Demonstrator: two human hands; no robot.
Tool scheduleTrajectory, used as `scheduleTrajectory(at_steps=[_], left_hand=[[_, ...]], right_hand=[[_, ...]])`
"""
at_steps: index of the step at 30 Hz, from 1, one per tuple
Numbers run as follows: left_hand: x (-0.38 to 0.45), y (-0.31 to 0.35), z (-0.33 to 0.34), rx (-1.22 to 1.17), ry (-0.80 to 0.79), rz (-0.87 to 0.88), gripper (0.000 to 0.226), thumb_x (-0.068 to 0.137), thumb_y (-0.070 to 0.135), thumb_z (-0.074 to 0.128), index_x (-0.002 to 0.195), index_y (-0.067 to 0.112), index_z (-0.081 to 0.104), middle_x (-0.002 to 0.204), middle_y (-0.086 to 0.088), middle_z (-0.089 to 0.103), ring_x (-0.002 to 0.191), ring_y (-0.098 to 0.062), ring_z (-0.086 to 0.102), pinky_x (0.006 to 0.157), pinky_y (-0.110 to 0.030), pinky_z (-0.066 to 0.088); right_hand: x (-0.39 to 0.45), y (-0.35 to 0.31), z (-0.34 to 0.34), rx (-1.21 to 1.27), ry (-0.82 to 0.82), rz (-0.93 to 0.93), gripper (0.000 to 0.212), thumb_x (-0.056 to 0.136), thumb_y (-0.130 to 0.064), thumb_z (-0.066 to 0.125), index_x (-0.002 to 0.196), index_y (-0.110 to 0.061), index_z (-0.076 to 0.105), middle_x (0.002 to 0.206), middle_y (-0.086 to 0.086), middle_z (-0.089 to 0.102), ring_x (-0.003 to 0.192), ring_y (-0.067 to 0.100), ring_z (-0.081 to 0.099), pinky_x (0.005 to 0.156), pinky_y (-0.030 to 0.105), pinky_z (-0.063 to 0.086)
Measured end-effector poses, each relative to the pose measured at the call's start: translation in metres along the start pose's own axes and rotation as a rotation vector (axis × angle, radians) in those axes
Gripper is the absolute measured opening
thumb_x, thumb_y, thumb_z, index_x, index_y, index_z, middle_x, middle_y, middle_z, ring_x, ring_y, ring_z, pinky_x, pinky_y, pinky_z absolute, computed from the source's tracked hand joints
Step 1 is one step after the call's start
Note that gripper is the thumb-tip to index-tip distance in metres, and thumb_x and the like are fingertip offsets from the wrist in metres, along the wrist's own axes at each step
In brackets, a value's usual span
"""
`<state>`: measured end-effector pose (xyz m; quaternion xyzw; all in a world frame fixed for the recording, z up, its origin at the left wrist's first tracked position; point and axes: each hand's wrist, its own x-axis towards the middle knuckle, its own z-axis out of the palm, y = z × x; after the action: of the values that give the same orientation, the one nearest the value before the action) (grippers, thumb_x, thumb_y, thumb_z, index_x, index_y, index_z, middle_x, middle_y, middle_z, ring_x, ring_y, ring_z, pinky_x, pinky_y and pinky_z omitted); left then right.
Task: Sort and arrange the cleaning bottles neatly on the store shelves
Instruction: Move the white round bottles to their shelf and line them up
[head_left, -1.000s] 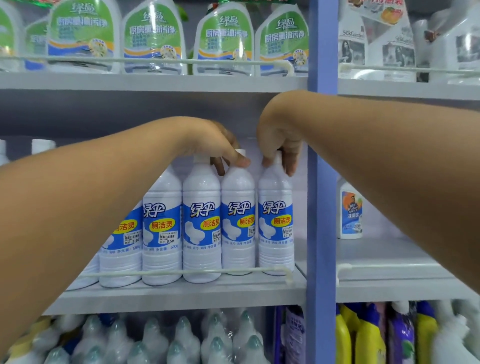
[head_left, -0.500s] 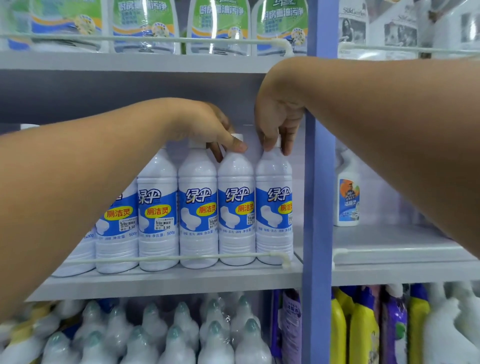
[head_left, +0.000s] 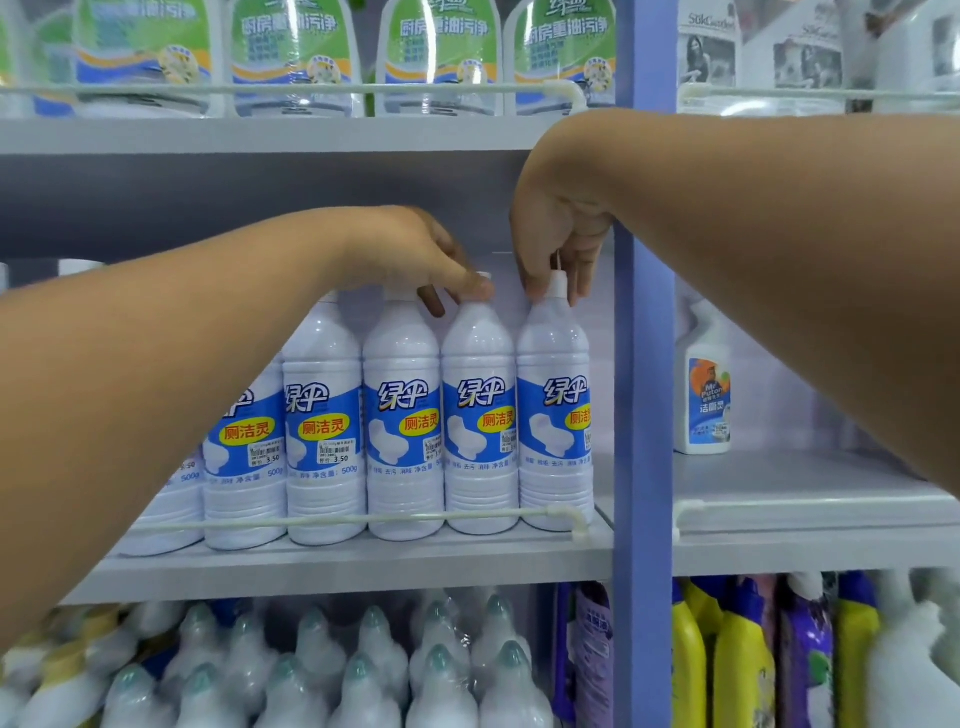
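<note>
Two hands work the middle shelf (head_left: 332, 566). My left hand (head_left: 410, 254) pinches the second-from-right bottle (head_left: 480, 415) by its cap; my right hand (head_left: 558, 228) has its fingers clamped on the end bottle (head_left: 555, 415). I judge label-facing under way; next calls for small twists.

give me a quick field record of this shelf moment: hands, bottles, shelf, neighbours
left hand: left hand pinches the cap of the second bottle from the right
right hand: right hand pinches the cap of the rightmost bottle
row: white toilet-cleaner bottles, upright, side by side behind the wire rail
shelf: middle shelf, left of the blue post
neighbour: single small bottle right of the post
</note>
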<state>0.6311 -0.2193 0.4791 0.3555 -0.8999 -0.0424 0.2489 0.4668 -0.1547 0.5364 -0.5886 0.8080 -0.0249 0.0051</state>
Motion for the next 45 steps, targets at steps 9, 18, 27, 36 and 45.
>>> scheduleTrajectory(at_steps=[9, 18, 27, 36, 45], left_hand=[[-0.035, -0.039, -0.021, 0.072, 0.047, -0.066, 0.029, 0.087, 0.054, 0.071, 0.101, 0.029, 0.077, 0.08, 0.013, 0.078, 0.087, -0.007, 0.073, 0.092, -0.033, 0.052], [-0.034, -0.046, -0.016, 0.043, 0.075, -0.074, 0.024, 0.09, 0.051, 0.07, 0.104, 0.033, 0.075, 0.091, 0.011, 0.079, 0.097, -0.012, 0.069, 0.095, -0.036, 0.052], [-0.057, -0.052, 0.007, -0.224, 0.4, -0.043, 0.054, 0.085, 0.05, 0.076, 0.133, 0.027, 0.065, 0.123, 0.009, 0.068, 0.112, -0.01, 0.063, 0.09, -0.024, 0.045], [-0.184, -0.055, 0.143, -0.851, 0.798, -0.086, 0.06, 0.082, 0.049, 0.076, 0.137, 0.034, 0.057, 0.138, 0.019, 0.06, 0.127, 0.006, 0.054, 0.108, -0.024, 0.045], [-0.283, -0.033, 0.317, -1.221, 0.444, -0.373, 0.07, 0.057, 0.046, 0.081, 0.125, 0.041, 0.064, 0.12, 0.03, 0.069, 0.114, 0.009, 0.063, 0.098, -0.028, 0.05]], right_hand=[[-0.002, -0.027, 0.02, 0.077, 0.061, -0.184, 0.031, 0.098, -0.028, 0.064, 0.122, -0.008, 0.068, 0.113, 0.011, 0.075, 0.111, 0.026, 0.069, 0.103, 0.05, 0.052], [-0.002, -0.032, 0.031, 0.101, 0.112, -0.198, 0.031, 0.099, -0.024, 0.065, 0.124, -0.005, 0.063, 0.099, 0.014, 0.077, 0.097, 0.026, 0.075, 0.1, 0.048, 0.055], [-0.031, -0.035, 0.054, -0.124, 0.517, -0.142, 0.055, 0.092, -0.057, 0.061, 0.131, -0.017, 0.063, 0.123, 0.003, 0.067, 0.108, 0.027, 0.063, 0.094, 0.039, 0.05], [-0.112, -0.02, 0.258, 1.097, 0.72, -0.398, 0.045, 0.091, -0.041, 0.071, 0.133, -0.034, 0.057, 0.131, -0.018, 0.062, 0.123, -0.002, 0.057, 0.102, 0.026, 0.049], [-0.177, 0.041, 0.434, 1.378, 0.514, -0.047, 0.047, 0.083, -0.035, 0.068, 0.129, -0.032, 0.061, 0.125, -0.017, 0.069, 0.117, 0.003, 0.065, 0.088, 0.013, 0.053]])
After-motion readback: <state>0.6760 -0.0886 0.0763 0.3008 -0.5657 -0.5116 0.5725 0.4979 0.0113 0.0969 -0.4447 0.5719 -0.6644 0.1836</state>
